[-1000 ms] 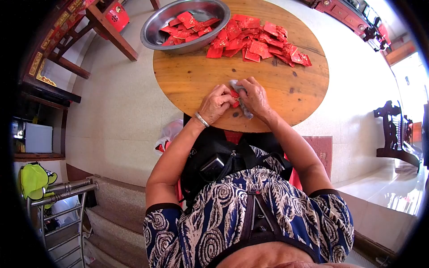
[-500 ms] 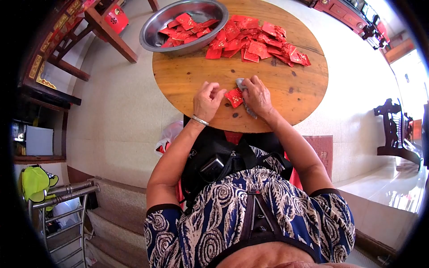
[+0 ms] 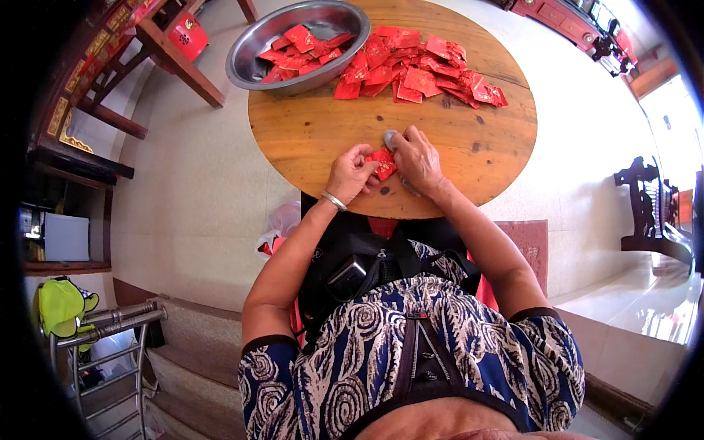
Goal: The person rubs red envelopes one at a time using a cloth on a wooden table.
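Step in hand, as judged from the posture: one red packet [image 3: 383, 163] is being worked against a grey cloth [image 3: 390, 138] between the left hand [image 3: 350, 174] and the right hand [image 3: 416, 161]. The next move appears to call for a firm left pinch on the packet and a controlled right grip on the cloth at the packet's right edge.

Left hand: fingers closed, thumb and fingertips clamped on the left side of the packet. Right hand: fingers curled around the cloth, which shows above and below the hand; whether these fingertips also pinch the packet cannot be told. The hands are near each other.

Packet position: over the near half of the bench [image 3: 308, 128], gold marking visible; contact with the bench top cannot be confirmed. A pile [image 3: 419, 67] of similar packets lies on the far side, beside a metal basin [image 3: 290, 86] holding more of them
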Action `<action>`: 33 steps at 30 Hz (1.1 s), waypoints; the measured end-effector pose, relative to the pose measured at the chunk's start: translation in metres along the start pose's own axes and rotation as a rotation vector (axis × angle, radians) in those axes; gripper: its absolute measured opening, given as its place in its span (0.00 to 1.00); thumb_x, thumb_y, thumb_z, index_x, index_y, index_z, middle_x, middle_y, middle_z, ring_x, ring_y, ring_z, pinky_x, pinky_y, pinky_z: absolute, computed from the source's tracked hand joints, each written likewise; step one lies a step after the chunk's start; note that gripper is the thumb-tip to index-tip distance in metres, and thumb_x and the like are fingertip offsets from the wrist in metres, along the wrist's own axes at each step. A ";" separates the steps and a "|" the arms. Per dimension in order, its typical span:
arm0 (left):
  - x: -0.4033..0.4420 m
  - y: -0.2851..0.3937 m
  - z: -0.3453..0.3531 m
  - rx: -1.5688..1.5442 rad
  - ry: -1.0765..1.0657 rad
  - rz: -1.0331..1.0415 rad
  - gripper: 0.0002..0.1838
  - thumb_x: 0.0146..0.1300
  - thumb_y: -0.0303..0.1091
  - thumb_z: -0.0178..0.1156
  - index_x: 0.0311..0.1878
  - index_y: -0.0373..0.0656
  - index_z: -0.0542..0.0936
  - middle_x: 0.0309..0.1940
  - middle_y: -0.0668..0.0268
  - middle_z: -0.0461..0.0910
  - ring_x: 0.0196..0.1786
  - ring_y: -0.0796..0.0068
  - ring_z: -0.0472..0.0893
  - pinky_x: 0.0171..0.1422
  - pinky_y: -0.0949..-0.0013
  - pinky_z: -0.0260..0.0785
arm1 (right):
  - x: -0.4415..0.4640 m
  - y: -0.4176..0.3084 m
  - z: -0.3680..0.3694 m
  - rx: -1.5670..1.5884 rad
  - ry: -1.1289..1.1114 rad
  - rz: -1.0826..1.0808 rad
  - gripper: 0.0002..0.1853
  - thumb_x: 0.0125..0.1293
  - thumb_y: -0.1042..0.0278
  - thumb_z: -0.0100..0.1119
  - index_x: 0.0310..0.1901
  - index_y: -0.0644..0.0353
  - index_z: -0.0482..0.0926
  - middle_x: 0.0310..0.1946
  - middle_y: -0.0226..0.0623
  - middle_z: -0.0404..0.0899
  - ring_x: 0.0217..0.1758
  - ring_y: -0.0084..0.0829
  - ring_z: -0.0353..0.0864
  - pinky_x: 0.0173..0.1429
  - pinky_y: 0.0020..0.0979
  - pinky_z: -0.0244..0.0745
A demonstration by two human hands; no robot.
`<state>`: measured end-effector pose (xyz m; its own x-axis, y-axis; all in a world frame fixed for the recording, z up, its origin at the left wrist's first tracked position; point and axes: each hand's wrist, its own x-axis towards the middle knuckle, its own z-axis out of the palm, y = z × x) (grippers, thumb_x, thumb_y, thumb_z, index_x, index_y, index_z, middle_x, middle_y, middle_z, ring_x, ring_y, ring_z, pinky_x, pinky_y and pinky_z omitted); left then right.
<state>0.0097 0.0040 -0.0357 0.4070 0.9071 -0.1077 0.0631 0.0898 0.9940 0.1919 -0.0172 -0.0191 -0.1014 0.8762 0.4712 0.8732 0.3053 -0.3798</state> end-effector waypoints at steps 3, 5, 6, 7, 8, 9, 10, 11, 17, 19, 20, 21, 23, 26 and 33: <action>0.002 0.000 0.000 -0.038 -0.018 -0.053 0.17 0.64 0.28 0.59 0.55 0.33 0.72 0.28 0.65 0.80 0.23 0.79 0.80 0.18 0.79 0.70 | 0.000 -0.001 -0.002 -0.004 0.003 -0.018 0.11 0.53 0.76 0.57 0.39 0.56 0.75 0.35 0.42 0.70 0.42 0.45 0.75 0.44 0.43 0.75; 0.000 0.004 0.001 -0.046 -0.008 -0.081 0.18 0.63 0.26 0.59 0.55 0.31 0.72 0.26 0.65 0.79 0.24 0.78 0.82 0.20 0.79 0.72 | 0.000 -0.003 -0.006 0.029 0.008 -0.024 0.11 0.54 0.75 0.56 0.40 0.55 0.76 0.35 0.42 0.71 0.42 0.45 0.75 0.44 0.43 0.75; 0.000 0.003 0.000 -0.046 -0.006 -0.081 0.18 0.63 0.26 0.59 0.55 0.31 0.72 0.26 0.65 0.79 0.24 0.78 0.82 0.20 0.79 0.72 | 0.001 -0.004 -0.007 0.029 0.007 -0.025 0.11 0.54 0.75 0.56 0.40 0.55 0.76 0.35 0.42 0.71 0.42 0.45 0.75 0.44 0.43 0.75; 0.001 0.003 0.000 -0.046 0.002 -0.090 0.18 0.63 0.25 0.59 0.55 0.31 0.72 0.26 0.65 0.79 0.24 0.78 0.82 0.20 0.78 0.72 | 0.002 -0.005 -0.009 0.022 0.004 0.001 0.10 0.54 0.74 0.55 0.40 0.55 0.76 0.35 0.42 0.71 0.42 0.45 0.75 0.44 0.43 0.75; 0.001 0.003 0.000 -0.045 0.010 -0.098 0.18 0.62 0.25 0.58 0.55 0.31 0.72 0.26 0.65 0.79 0.24 0.78 0.81 0.20 0.78 0.72 | 0.002 -0.006 -0.009 0.015 0.001 0.027 0.10 0.55 0.74 0.55 0.40 0.54 0.77 0.35 0.42 0.71 0.42 0.45 0.75 0.44 0.43 0.75; 0.002 0.002 -0.001 -0.046 0.011 -0.097 0.18 0.62 0.25 0.58 0.55 0.31 0.72 0.26 0.65 0.79 0.24 0.78 0.81 0.20 0.78 0.72 | 0.003 -0.005 -0.009 0.014 0.001 0.026 0.10 0.55 0.74 0.55 0.40 0.54 0.77 0.35 0.42 0.71 0.42 0.45 0.75 0.44 0.43 0.75; 0.002 0.001 -0.001 -0.060 0.019 -0.098 0.18 0.62 0.25 0.58 0.54 0.31 0.72 0.26 0.65 0.78 0.24 0.78 0.81 0.19 0.78 0.72 | 0.003 -0.002 -0.009 0.010 0.006 0.038 0.10 0.55 0.73 0.55 0.41 0.54 0.77 0.36 0.42 0.72 0.42 0.45 0.75 0.44 0.44 0.75; 0.003 0.000 -0.001 -0.073 0.027 -0.099 0.17 0.62 0.25 0.58 0.54 0.31 0.72 0.25 0.65 0.78 0.24 0.78 0.81 0.19 0.77 0.72 | 0.004 0.001 -0.009 0.006 0.011 0.051 0.10 0.56 0.73 0.55 0.41 0.54 0.78 0.36 0.42 0.72 0.42 0.45 0.76 0.44 0.44 0.75; 0.003 0.000 -0.002 -0.073 0.051 -0.098 0.16 0.62 0.25 0.59 0.52 0.32 0.73 0.25 0.66 0.78 0.22 0.79 0.79 0.19 0.77 0.72 | 0.005 0.019 -0.013 -0.049 0.027 0.098 0.12 0.54 0.76 0.55 0.41 0.57 0.78 0.37 0.42 0.72 0.43 0.46 0.76 0.46 0.42 0.74; 0.003 0.001 -0.003 -0.075 0.054 -0.100 0.16 0.62 0.25 0.59 0.52 0.32 0.73 0.25 0.66 0.78 0.22 0.79 0.79 0.19 0.77 0.72 | 0.005 0.028 -0.011 -0.051 0.049 0.097 0.11 0.54 0.76 0.55 0.41 0.57 0.77 0.37 0.42 0.72 0.44 0.46 0.76 0.46 0.42 0.74; 0.003 0.002 -0.003 -0.078 0.055 -0.102 0.16 0.62 0.25 0.59 0.52 0.32 0.73 0.25 0.66 0.78 0.21 0.79 0.79 0.19 0.77 0.72 | 0.004 0.033 -0.010 -0.053 0.072 0.097 0.11 0.54 0.76 0.55 0.41 0.57 0.77 0.37 0.43 0.72 0.44 0.46 0.76 0.46 0.42 0.74; 0.002 0.003 -0.004 -0.078 0.056 -0.101 0.16 0.62 0.25 0.59 0.52 0.32 0.73 0.25 0.66 0.78 0.21 0.79 0.79 0.19 0.77 0.72 | 0.005 0.035 -0.012 -0.052 0.072 0.095 0.11 0.54 0.76 0.55 0.41 0.57 0.77 0.37 0.43 0.72 0.44 0.46 0.76 0.46 0.42 0.74; 0.001 0.004 -0.004 -0.079 0.070 -0.104 0.16 0.62 0.27 0.60 0.52 0.32 0.73 0.25 0.66 0.78 0.22 0.80 0.79 0.19 0.77 0.72 | 0.006 0.039 -0.014 -0.074 0.041 0.175 0.10 0.54 0.72 0.58 0.40 0.55 0.77 0.37 0.42 0.72 0.45 0.46 0.76 0.47 0.44 0.74; 0.002 0.001 -0.004 -0.091 0.069 -0.097 0.15 0.63 0.27 0.61 0.52 0.33 0.73 0.25 0.68 0.78 0.21 0.82 0.78 0.19 0.79 0.72 | 0.006 0.042 -0.023 -0.047 0.083 0.199 0.10 0.54 0.73 0.58 0.40 0.56 0.77 0.36 0.43 0.73 0.43 0.46 0.76 0.45 0.43 0.74; 0.001 0.005 -0.004 -0.064 0.061 -0.109 0.16 0.63 0.28 0.61 0.52 0.33 0.73 0.25 0.67 0.78 0.22 0.82 0.78 0.19 0.78 0.73 | 0.017 0.013 -0.045 0.145 0.346 0.020 0.10 0.56 0.78 0.57 0.41 0.60 0.78 0.34 0.44 0.73 0.35 0.45 0.76 0.39 0.40 0.73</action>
<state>0.0071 0.0073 -0.0311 0.3444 0.9138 -0.2154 0.0445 0.2133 0.9760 0.2229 -0.0152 0.0203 0.1037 0.7119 0.6946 0.7943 0.3610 -0.4886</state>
